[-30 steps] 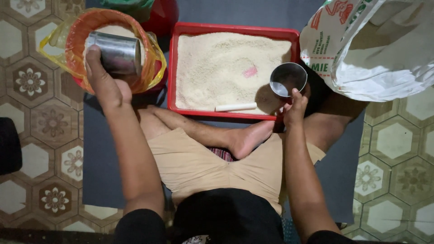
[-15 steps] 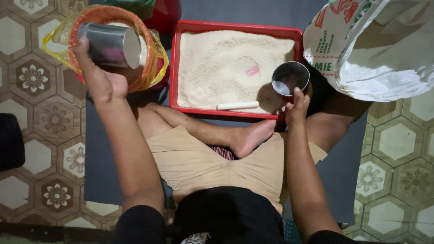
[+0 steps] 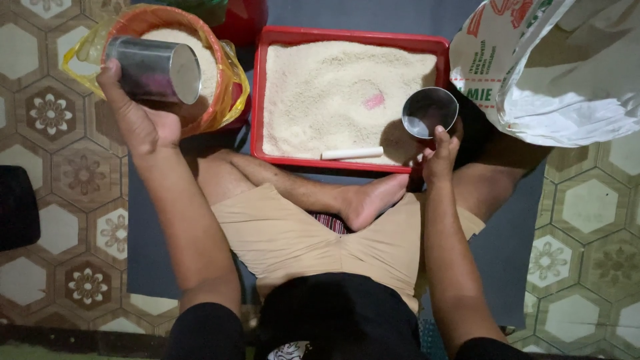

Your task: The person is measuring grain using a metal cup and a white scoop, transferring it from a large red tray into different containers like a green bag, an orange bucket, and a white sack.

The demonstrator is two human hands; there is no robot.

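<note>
Tins in both hands here, and we start with the left hand [image 3: 143, 123]: fingers wrapped around a metal tin [image 3: 155, 69], tipped on its side above the orange bag of rice [image 3: 200, 60], mouth facing right. We'd judge that tin rigid and smooth, a bit slippery with grain dust, light when empty and noticeably heavier when full; a full wrap round the wall looks like the safest hold. Over on the right, the right hand [image 3: 440, 157] pinches the near rim of a second tin [image 3: 430, 112], which stands mouth-up at the right end of the red tray [image 3: 257, 93] of rice. A white stick [image 3: 352, 153] lies along the tray's near edge. Left forearm reaches out long and straight, wrist bent inward; right forearm runs up beside the knee. A printed sack [image 3: 533, 73] slumps at far right.
</note>
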